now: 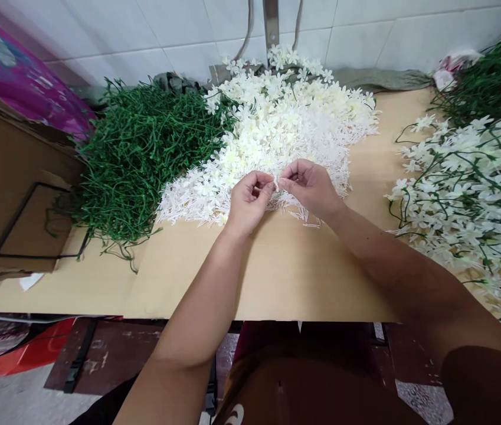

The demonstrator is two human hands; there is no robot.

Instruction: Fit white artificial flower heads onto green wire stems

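Note:
My left hand (254, 199) and my right hand (308, 184) meet fingertip to fingertip over the front edge of a heap of white artificial flower heads (272, 133). Each is closed in a pinch. Between them shows a small white flower piece (276, 183), too small to make out in detail. Thin white stem-like bits (192, 198) lie among the petals along the front of the heap. Left of it, and touching it, is a pile of green plastic stems (144, 147).
White flowers joined to green stems (480, 200) cover the table's right side, with more green stems (498, 77) behind. A cardboard box (11, 177) and a black wire frame (29, 256) stand at the left. A tiled wall (179, 29) closes off the back of the cardboard-covered table (188, 265).

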